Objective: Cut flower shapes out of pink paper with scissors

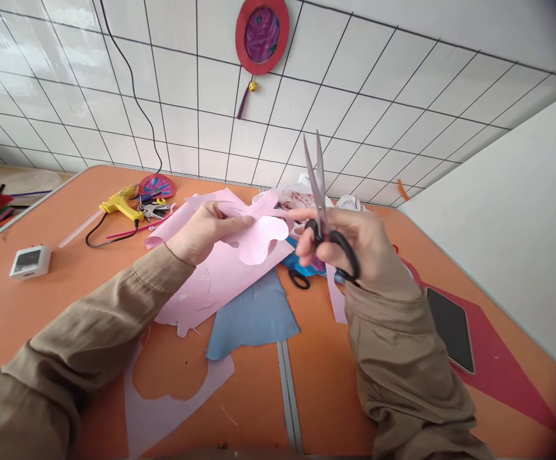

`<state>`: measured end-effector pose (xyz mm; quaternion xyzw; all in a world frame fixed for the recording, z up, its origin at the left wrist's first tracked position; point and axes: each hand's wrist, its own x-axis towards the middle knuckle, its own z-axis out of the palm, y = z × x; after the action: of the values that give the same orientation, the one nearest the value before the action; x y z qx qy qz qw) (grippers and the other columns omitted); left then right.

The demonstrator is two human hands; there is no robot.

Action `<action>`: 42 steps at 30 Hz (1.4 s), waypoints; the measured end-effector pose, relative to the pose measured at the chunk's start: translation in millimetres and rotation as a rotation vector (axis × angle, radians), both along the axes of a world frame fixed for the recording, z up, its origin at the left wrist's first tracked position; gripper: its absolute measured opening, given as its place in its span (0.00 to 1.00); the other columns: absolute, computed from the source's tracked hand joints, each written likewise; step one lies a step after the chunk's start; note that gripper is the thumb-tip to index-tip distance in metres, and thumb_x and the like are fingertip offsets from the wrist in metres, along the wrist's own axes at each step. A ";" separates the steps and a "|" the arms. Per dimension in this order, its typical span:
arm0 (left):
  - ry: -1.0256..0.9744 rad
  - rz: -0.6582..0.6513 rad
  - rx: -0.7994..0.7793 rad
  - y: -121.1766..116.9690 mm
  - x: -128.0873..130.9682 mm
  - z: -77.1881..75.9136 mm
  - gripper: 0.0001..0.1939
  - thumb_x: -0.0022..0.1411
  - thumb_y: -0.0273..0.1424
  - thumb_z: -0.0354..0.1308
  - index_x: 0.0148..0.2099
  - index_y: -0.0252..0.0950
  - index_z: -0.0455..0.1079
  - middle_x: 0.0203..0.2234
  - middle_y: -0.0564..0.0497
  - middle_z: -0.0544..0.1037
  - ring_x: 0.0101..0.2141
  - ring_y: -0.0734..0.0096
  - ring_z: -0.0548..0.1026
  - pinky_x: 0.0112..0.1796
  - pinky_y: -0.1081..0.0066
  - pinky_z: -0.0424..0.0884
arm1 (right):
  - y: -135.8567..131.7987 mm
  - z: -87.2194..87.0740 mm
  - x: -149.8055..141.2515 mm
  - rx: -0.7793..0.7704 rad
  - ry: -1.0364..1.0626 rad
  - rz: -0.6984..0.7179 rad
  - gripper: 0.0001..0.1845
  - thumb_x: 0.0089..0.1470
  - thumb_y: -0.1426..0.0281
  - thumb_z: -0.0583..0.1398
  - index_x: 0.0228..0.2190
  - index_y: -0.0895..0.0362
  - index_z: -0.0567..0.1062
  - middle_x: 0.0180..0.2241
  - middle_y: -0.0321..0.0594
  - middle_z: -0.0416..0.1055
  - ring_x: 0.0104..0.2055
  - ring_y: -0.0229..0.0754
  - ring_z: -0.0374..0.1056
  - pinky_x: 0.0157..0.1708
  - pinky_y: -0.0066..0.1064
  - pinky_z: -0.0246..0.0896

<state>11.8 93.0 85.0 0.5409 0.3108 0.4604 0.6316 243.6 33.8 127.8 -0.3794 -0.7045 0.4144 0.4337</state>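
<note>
Between the thumb and fingers of my left hand is a pink flower-shaped cutout with rounded lobes, held up above the table. My right hand has its fingers in the black handles of a pair of scissors. The blades point upward and stand slightly apart, to the right of the cutout and not touching it. Below my left hand lies a larger pink sheet, with curved lines on it. A blue-grey piece of material lies partly under that sheet.
A yellow glue gun, keys and a white box-shaped device are at the left. Nearer me lies a pink offcut. To the right, a dark-screened phone or tablet rests on a red sheet. A tiled wall rises behind.
</note>
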 end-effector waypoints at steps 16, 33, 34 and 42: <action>-0.056 0.055 -0.046 0.8 -13.7 23.5 0.10 0.38 0.27 0.77 0.25 0.31 0.79 0.22 0.49 0.79 0.24 0.72 0.74 0.24 0.73 0.70 | 6.9 -5.7 45.7 -0.213 -0.093 0.164 0.37 0.37 0.41 0.71 0.40 0.57 0.85 0.19 0.39 0.71 0.18 0.38 0.65 0.23 0.35 0.64; 0.023 0.060 -0.021 0.5 -11.7 20.9 0.10 0.42 0.31 0.76 0.25 0.32 0.79 0.21 0.49 0.79 0.24 0.70 0.75 0.25 0.71 0.71 | 23.4 -12.2 44.2 -0.389 -0.231 0.236 0.39 0.36 0.45 0.74 0.42 0.62 0.82 0.21 0.40 0.73 0.19 0.39 0.68 0.19 0.31 0.65; 0.031 0.076 -0.016 0.8 -11.8 20.5 0.11 0.41 0.31 0.76 0.26 0.32 0.79 0.22 0.49 0.79 0.24 0.69 0.76 0.25 0.71 0.71 | 23.9 -12.7 44.7 -0.393 -0.230 0.238 0.38 0.37 0.45 0.73 0.42 0.61 0.82 0.21 0.40 0.73 0.19 0.40 0.68 0.18 0.30 0.65; 0.117 0.043 0.084 -0.8 -13.2 16.7 0.11 0.44 0.31 0.74 0.29 0.32 0.79 0.26 0.48 0.79 0.28 0.66 0.77 0.26 0.70 0.70 | 30.2 -22.4 40.9 -0.383 -0.209 0.330 0.35 0.41 0.49 0.73 0.44 0.61 0.82 0.20 0.40 0.76 0.18 0.40 0.69 0.20 0.31 0.67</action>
<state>-1.4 92.2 101.7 0.5860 0.3390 0.4540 0.5792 284.6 64.0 105.4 -0.3754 -0.7066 0.5635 0.2056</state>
